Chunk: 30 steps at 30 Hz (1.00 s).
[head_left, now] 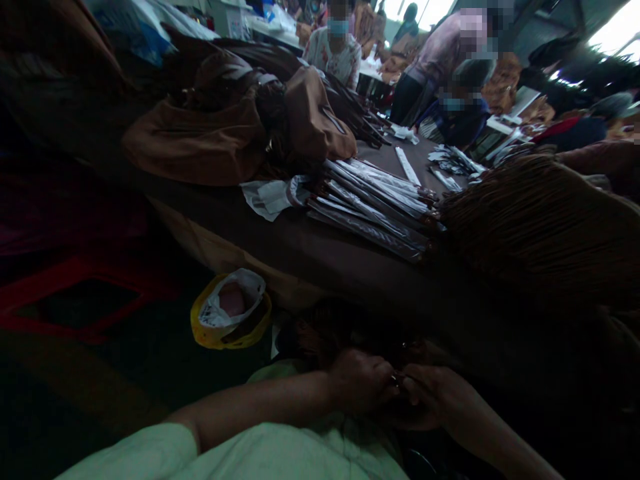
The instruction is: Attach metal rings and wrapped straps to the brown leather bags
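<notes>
My left hand and my right hand meet low in front of me, below the table edge. Both have their fingers pinched together on a small dark item that I cannot make out in the shadow. Dark brown fabric bunches just above my left hand. My pale green sleeve covers my left upper arm.
A dark table bears a stack of folded umbrellas in clear sleeves, brown fabric heaps, a brown pleated pile and white wrappers. A yellow bag lies on the floor beside a red stool. Several people work at the far end.
</notes>
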Each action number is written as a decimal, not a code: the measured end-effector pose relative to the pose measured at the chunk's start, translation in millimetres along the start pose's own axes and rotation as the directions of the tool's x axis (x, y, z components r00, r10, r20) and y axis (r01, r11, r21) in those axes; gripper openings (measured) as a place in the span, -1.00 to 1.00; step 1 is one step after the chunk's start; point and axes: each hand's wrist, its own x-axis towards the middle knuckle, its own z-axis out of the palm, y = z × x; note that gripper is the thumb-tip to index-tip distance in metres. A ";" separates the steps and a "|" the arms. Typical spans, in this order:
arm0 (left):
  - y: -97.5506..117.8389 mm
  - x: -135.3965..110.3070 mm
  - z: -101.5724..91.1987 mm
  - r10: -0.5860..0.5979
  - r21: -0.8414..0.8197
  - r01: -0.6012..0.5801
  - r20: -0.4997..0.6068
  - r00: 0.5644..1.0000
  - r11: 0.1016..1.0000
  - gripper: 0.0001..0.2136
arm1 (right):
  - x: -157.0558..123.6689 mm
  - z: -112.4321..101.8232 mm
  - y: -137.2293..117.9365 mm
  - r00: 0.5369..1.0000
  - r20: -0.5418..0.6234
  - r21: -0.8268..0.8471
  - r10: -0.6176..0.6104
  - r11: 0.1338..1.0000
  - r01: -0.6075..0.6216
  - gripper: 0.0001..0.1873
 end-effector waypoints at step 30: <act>-6.6 11.3 -26.2 -0.023 -0.256 0.062 0.154 0.988 0.965 -0.62 | 27.8 -10.4 42.1 0.921 0.374 0.645 -0.112 0.745 -0.172 -0.50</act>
